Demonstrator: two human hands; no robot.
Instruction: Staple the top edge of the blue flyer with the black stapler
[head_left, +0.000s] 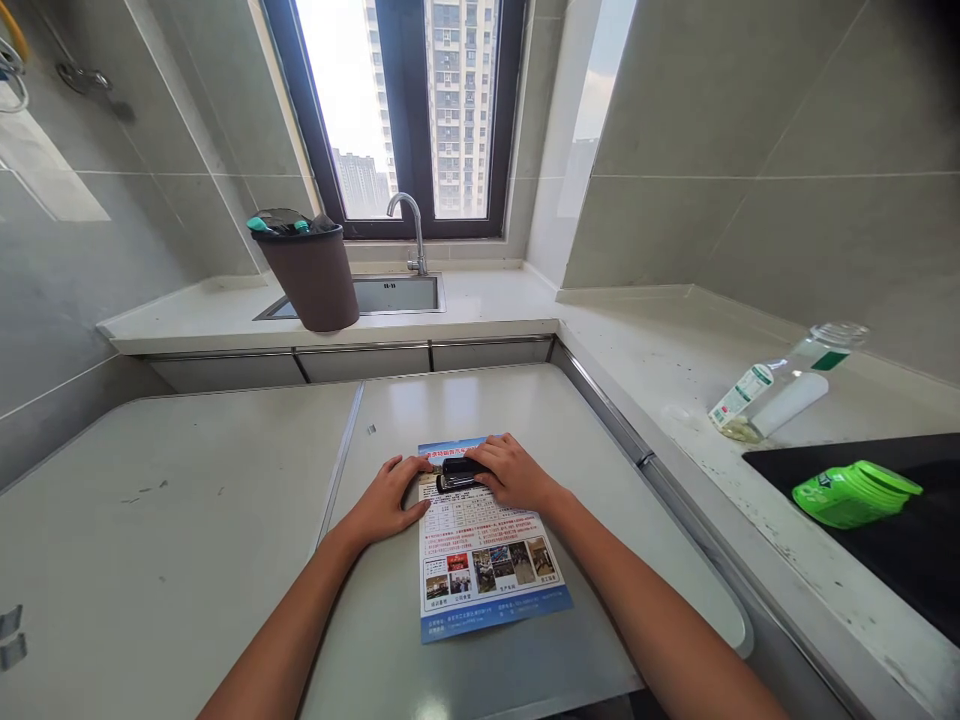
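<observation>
A printed flyer (487,540) with blue borders, Chinese text and small photos lies flat on the pale table. On its upper part rests a black stapler (459,474), pointing left. My right hand (514,472) is closed around the stapler's right end, with the fingers over it and the thumb in front. At the flyer's upper left edge is my left hand (390,498); its thumb and index finger are spread apart, their tips touching the paper close to the stapler's left end. My right hand covers part of the flyer's top right corner.
The pale table (247,520) has a seam left of the flyer. Behind it, a brown bin (311,275) stands on the counter (495,300) beside a sink (397,295) and faucet (418,235). At right are a clear bottle (780,395) and a green container (851,495).
</observation>
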